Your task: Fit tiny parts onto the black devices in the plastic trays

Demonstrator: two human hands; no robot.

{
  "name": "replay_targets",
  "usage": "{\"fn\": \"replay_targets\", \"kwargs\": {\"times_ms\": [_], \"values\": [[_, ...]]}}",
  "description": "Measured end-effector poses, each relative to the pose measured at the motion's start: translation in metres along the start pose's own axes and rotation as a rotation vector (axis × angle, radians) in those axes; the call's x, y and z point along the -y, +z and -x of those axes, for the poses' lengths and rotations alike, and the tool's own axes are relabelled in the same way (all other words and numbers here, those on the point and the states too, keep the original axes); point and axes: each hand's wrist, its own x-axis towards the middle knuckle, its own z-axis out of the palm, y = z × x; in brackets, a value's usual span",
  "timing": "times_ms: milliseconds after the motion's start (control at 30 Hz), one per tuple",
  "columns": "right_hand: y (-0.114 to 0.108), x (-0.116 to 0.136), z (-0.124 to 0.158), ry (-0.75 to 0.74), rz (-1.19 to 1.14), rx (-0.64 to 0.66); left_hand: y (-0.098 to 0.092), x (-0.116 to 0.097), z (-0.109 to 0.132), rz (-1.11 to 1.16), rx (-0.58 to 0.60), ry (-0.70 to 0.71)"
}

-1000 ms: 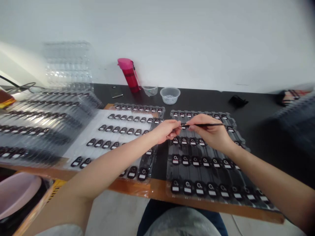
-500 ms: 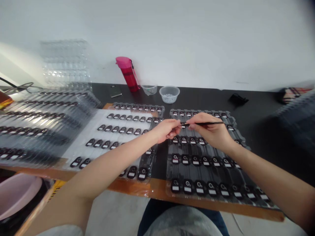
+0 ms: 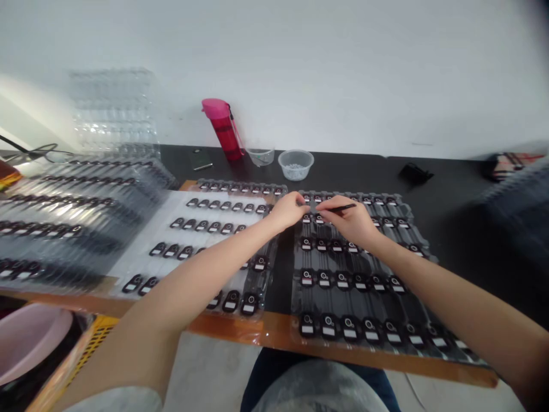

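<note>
While right hand (image 3: pixel 349 222) pinches thin black stylus (image 3: pixel 343 209) between fingertips, tip sits at black fob (image 3: pixel 318 218), top row of plastic tray (image 3: pixel 294 297) — left hand (image 3: pixel 288 210) just beside, fingers curled, grip unclear.

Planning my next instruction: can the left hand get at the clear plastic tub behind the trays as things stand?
Probably yes. The left hand is near the far edge of the plastic trays, and the clear plastic tub stands just beyond them on the black tabletop, with nothing standing between.
</note>
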Motion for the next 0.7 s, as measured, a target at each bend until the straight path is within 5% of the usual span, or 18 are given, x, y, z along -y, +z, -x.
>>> {"fn": "replay_targets", "kwargs": {"times_ms": [700], "values": [[0.007, -0.010, -0.003, -0.041, 0.026, 0.035, 0.004, 0.000, -0.015, -0.307, 0.047, 0.035]]}}
